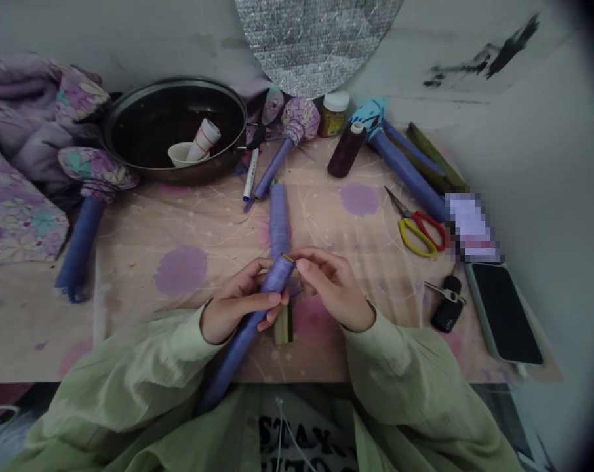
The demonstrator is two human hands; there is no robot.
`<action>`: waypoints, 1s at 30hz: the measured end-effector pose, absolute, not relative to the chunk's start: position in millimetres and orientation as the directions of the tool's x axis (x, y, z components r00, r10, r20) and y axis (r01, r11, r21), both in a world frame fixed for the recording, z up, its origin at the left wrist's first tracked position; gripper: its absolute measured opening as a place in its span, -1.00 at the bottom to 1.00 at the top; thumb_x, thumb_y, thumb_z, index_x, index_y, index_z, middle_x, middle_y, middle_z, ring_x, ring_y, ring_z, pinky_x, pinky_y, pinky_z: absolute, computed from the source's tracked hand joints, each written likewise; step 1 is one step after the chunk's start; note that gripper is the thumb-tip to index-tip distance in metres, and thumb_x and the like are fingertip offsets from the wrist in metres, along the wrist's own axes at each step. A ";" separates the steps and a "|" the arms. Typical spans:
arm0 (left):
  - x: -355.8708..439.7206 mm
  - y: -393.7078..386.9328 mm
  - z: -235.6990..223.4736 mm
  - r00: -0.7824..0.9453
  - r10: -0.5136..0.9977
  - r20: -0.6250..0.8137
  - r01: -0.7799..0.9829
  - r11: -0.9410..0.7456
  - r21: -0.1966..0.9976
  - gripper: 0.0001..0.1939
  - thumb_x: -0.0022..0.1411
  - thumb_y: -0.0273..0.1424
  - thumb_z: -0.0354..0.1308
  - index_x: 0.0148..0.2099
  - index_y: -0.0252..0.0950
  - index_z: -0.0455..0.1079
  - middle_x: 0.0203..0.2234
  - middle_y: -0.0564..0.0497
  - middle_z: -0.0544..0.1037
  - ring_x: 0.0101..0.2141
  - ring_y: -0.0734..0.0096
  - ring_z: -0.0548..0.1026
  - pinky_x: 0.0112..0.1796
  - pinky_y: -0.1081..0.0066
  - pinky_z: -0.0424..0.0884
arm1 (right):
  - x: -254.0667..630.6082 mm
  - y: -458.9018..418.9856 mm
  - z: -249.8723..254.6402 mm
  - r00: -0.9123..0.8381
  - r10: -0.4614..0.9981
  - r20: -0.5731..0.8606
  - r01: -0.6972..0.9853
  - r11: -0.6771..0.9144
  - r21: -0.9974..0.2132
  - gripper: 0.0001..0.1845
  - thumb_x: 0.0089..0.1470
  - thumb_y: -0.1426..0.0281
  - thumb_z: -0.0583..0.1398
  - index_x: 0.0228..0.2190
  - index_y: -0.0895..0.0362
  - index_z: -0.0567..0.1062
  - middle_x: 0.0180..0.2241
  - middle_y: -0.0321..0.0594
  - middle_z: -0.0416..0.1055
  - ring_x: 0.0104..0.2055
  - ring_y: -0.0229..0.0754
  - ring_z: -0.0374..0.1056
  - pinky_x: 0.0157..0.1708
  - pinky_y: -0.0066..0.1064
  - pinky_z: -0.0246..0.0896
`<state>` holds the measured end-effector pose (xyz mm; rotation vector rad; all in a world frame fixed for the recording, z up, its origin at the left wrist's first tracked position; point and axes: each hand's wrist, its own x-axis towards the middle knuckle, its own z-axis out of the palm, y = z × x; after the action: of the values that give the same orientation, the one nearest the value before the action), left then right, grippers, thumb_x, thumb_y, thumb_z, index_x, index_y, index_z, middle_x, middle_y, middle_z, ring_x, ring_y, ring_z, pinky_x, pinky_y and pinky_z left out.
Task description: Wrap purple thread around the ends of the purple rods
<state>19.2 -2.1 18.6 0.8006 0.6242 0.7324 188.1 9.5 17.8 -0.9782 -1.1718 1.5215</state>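
Note:
My left hand (pixel 250 298) is wrapped round a purple-wrapped stick (pixel 245 337), which slants from my lap up toward the middle of the table. At its upper end, where the bare cut end shows, my right hand (pixel 329 282) has thumb and forefinger pinched together. Whether a thread is between those fingers is too small to make out. Under my hands lies a second stick (pixel 279 219), wound with purple in its upper part and bare greenish at its near end (pixel 284 326).
A wok (pixel 174 172) with a cup inside stands at the back left. Cloth-topped purple sticks lie left (pixel 83 239) and right (pixel 408 170). Scissors (pixel 415 226), a key fob (pixel 447 305) and a phone (pixel 506 314) are on the right. A dark bottle (pixel 345 151) and a marker (pixel 250 176) stand or lie further back.

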 end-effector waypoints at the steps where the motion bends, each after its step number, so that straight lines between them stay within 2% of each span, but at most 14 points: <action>1: 19.4 -2.5 20.5 0.591 0.774 -0.227 -0.349 0.499 0.793 -0.72 0.13 -0.48 0.17 -0.10 -0.28 0.23 -0.44 0.07 0.44 -0.60 0.61 0.37 -0.67 0.64 0.26 | 188.2 9.6 18.6 -0.233 0.972 -0.042 -0.213 -0.093 -0.973 -0.75 0.01 0.21 0.22 -0.36 0.16 0.46 -0.70 -0.48 0.14 -0.66 -0.44 0.04 -0.65 -0.54 0.00; 6: 16.7 -0.5 22.7 0.644 0.729 -0.233 -0.416 0.588 0.693 -0.67 0.13 -0.47 0.15 -0.04 -0.27 0.22 -0.45 0.05 0.43 -0.63 0.62 0.33 -0.71 0.66 0.18 | 189.4 9.2 21.2 -0.231 0.970 -0.072 -0.204 -0.121 -0.971 -0.79 -0.01 0.26 0.23 -0.41 0.16 0.43 -0.67 -0.45 0.18 -0.65 -0.44 0.03 -0.66 -0.53 -0.08; 10: 13.4 3.1 20.1 0.677 0.707 -0.206 -0.452 0.619 0.642 -0.73 0.15 -0.45 0.13 -0.08 -0.27 0.21 -0.44 0.06 0.41 -0.67 0.66 0.30 -0.74 0.68 0.15 | 191.1 9.0 22.6 -0.220 0.975 -0.038 -0.154 -0.073 -0.985 -0.83 -0.02 0.32 0.23 -0.49 0.16 0.38 -0.64 -0.43 0.19 -0.62 -0.43 0.07 -0.63 -0.53 -0.03; 15: 13.4 3.1 18.2 0.702 0.693 -0.164 -0.433 0.598 0.674 -0.70 0.16 -0.47 0.16 -0.09 -0.23 0.16 -0.48 0.13 0.39 -0.72 0.75 0.21 -0.76 0.74 0.13 | 191.4 8.3 23.2 -0.208 0.978 -0.022 -0.147 -0.053 -0.988 -0.86 -0.03 0.36 0.23 -0.51 0.16 0.38 -0.63 -0.42 0.20 -0.60 -0.42 0.09 -0.62 -0.54 0.00; 20: 14.4 2.7 17.2 0.690 0.708 -0.152 -0.450 0.584 0.676 -0.81 0.18 -0.45 0.13 -0.19 -0.26 0.17 -0.43 0.10 0.41 -0.73 0.78 0.20 -0.77 0.75 0.11 | 191.3 8.0 22.3 -0.206 0.978 -0.015 -0.172 -0.052 -0.984 -0.88 -0.02 0.38 0.22 -0.51 0.16 0.40 -0.63 -0.42 0.20 -0.61 -0.43 0.07 -0.62 -0.55 -0.02; 23: 14.9 3.7 17.0 0.717 0.685 -0.131 -0.437 0.588 0.681 -0.86 0.21 -0.42 0.10 -0.20 -0.30 0.20 -0.54 0.13 0.36 -0.74 0.76 0.15 -0.77 0.74 0.09 | 191.5 8.4 21.7 -0.210 0.978 -0.010 -0.184 -0.050 -0.982 -0.87 -0.01 0.38 0.23 -0.50 0.16 0.39 -0.63 -0.42 0.20 -0.61 -0.44 0.07 -0.63 -0.56 -0.03; 25: 16.0 4.2 16.5 0.715 0.686 -0.136 -0.432 0.586 0.685 -0.84 0.20 -0.39 0.12 -0.20 -0.34 0.24 -0.59 0.12 0.33 -0.70 0.72 0.19 -0.75 0.72 0.13 | 191.5 8.8 21.4 -0.215 0.976 -0.006 -0.193 -0.049 -0.980 -0.86 -0.01 0.37 0.22 -0.50 0.16 0.39 -0.63 -0.42 0.21 -0.61 -0.45 0.08 -0.63 -0.56 -0.03; 30: 19.8 4.2 12.8 0.614 0.773 -0.163 -0.503 0.541 0.674 -0.78 0.07 -0.44 0.24 -0.21 -0.37 0.35 -0.38 0.01 0.38 -0.48 0.57 0.37 -0.62 0.63 0.32 | 191.0 8.9 20.3 -0.228 0.974 0.002 -0.201 -0.045 -0.979 -0.86 0.00 0.38 0.22 -0.50 0.18 0.39 -0.62 -0.41 0.25 -0.60 -0.45 0.12 -0.62 -0.57 0.02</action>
<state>19.8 4.2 12.8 0.6256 0.4795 0.7926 191.0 8.9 20.3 -0.9518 -1.2045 1.4816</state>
